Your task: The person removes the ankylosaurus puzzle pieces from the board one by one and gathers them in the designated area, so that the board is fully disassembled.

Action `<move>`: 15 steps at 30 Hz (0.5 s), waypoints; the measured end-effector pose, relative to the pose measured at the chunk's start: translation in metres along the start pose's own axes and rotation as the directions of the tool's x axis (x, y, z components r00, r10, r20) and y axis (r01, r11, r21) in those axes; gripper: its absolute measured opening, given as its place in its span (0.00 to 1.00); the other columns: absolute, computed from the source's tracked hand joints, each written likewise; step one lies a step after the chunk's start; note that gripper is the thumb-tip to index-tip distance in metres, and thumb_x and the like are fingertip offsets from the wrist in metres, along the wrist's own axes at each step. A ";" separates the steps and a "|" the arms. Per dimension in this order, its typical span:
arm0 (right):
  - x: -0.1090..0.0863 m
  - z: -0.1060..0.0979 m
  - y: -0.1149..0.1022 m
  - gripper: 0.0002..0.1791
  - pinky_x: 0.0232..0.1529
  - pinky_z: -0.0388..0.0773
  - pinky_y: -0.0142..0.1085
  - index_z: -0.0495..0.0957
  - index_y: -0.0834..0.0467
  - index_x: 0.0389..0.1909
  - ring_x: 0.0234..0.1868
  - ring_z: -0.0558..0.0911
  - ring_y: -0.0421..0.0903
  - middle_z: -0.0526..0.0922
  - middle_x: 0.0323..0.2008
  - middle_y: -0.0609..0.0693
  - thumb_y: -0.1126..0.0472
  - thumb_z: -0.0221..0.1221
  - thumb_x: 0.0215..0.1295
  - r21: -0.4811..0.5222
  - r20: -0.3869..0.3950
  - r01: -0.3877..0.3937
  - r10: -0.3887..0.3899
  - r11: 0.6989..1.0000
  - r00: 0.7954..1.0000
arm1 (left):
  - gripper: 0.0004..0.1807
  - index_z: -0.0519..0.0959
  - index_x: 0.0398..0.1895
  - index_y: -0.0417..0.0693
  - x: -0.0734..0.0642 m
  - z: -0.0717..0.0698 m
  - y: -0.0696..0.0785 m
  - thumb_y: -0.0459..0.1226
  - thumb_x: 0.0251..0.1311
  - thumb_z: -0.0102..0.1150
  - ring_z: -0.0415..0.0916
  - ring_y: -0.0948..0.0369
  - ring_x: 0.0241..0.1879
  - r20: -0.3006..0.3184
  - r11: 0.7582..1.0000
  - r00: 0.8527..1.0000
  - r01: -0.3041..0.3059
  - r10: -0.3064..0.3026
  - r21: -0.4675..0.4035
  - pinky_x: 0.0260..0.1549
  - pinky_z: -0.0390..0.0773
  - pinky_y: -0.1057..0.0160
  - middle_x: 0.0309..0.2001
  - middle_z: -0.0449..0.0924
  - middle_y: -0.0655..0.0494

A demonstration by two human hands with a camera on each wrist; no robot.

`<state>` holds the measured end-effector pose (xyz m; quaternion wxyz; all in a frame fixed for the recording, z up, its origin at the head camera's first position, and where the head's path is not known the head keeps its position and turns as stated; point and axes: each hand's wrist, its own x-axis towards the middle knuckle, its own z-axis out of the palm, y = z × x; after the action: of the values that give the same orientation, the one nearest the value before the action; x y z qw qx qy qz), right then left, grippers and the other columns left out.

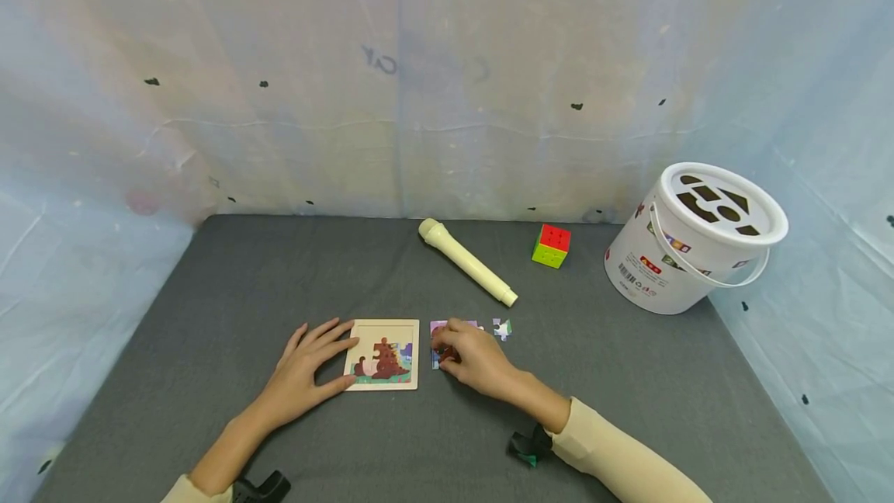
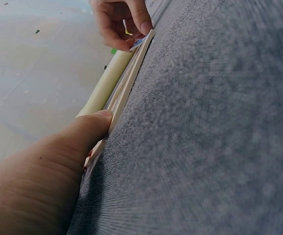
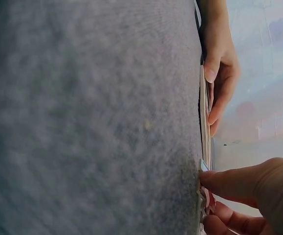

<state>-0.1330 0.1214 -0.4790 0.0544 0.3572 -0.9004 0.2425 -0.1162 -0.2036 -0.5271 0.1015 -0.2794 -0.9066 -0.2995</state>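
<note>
A square wooden puzzle board (image 1: 369, 332) lies on the cloth, its lower part filled with a brown dinosaur picture and its upper part bare wood. My left hand (image 1: 307, 367) spreads its fingers along the board's left edge, thumb near the lower corner and fingertips near the upper one. Just right of the board, my right hand (image 1: 480, 357) pinches a jigsaw piece (image 3: 209, 199) between thumb and fingers, close to the cloth. Purple and brown jigsaw pieces (image 1: 436, 327) show around those fingertips, partly hidden by the hand. Beside them lies a loose white and green piece (image 1: 501, 329).
Behind the board a cream microphone-shaped stick (image 1: 469, 262) lies at a slant. A red and yellow-green puzzle cube (image 1: 552, 245) stands near the back edge. At the back right is a white lidded bucket (image 1: 653, 254) with shaped holes and a handle. Plastic sheeting (image 1: 447, 99) hangs behind.
</note>
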 end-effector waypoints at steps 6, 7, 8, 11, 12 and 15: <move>-0.002 0.000 -0.001 0.10 0.31 0.74 0.30 0.87 0.55 0.38 0.33 0.76 0.39 0.78 0.34 0.45 0.66 0.73 0.54 -0.046 -0.011 -0.004 0.003 0.999 1.000 | 0.33 0.78 0.64 0.52 0.000 0.001 -0.001 0.53 0.55 0.71 0.58 0.44 0.71 -0.003 1.000 1.000 -0.002 0.002 0.003 0.66 0.44 0.32 0.70 0.68 0.50; -0.002 0.001 -0.001 0.10 0.30 0.73 0.30 0.87 0.54 0.38 0.33 0.76 0.39 0.78 0.33 0.45 0.66 0.73 0.54 -0.048 -0.012 -0.006 0.005 0.999 1.000 | 0.33 0.78 0.64 0.52 0.000 0.001 -0.001 0.53 0.55 0.71 0.58 0.44 0.71 -0.004 1.000 1.000 -0.003 0.003 0.001 0.66 0.44 0.32 0.70 0.68 0.50; -0.002 0.001 -0.001 0.10 0.30 0.72 0.30 0.87 0.55 0.38 0.33 0.75 0.39 0.78 0.33 0.45 0.65 0.73 0.54 -0.049 -0.014 -0.006 0.005 0.999 1.000 | 0.33 0.78 0.64 0.52 0.000 0.001 -0.001 0.53 0.55 0.71 0.58 0.44 0.71 -0.005 1.000 1.000 -0.004 0.004 -0.002 0.66 0.44 0.32 0.70 0.68 0.50; -0.002 0.000 -0.001 0.10 0.29 0.71 0.30 0.88 0.54 0.39 0.32 0.74 0.39 0.77 0.33 0.45 0.65 0.72 0.55 -0.047 -0.010 -0.013 0.013 0.999 1.000 | 0.33 0.78 0.63 0.52 0.000 0.001 -0.001 0.52 0.55 0.72 0.59 0.44 0.71 -0.008 1.000 1.000 -0.006 0.006 -0.008 0.66 0.44 0.32 0.70 0.68 0.50; -0.003 0.000 -0.001 0.10 0.29 0.70 0.29 0.88 0.54 0.40 0.31 0.73 0.39 0.77 0.33 0.45 0.64 0.73 0.55 -0.044 -0.009 -0.014 0.013 0.999 1.000 | 0.33 0.79 0.63 0.51 -0.001 0.001 -0.001 0.52 0.55 0.72 0.59 0.44 0.71 -0.009 1.000 1.000 -0.006 0.006 -0.010 0.66 0.44 0.32 0.70 0.68 0.50; -0.003 0.001 0.000 0.10 0.29 0.68 0.29 0.89 0.54 0.40 0.31 0.71 0.38 0.77 0.33 0.45 0.63 0.72 0.56 -0.035 -0.004 -0.014 0.014 0.999 1.000 | 0.33 0.79 0.63 0.51 0.000 0.001 -0.001 0.52 0.55 0.72 0.59 0.44 0.71 -0.010 1.000 1.000 -0.007 0.007 -0.008 0.66 0.44 0.32 0.70 0.68 0.49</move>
<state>-0.1303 0.1227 -0.4807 0.0606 0.3494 -0.9069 0.2277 -0.1163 -0.2038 -0.5282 0.1062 -0.2813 -0.9040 -0.3041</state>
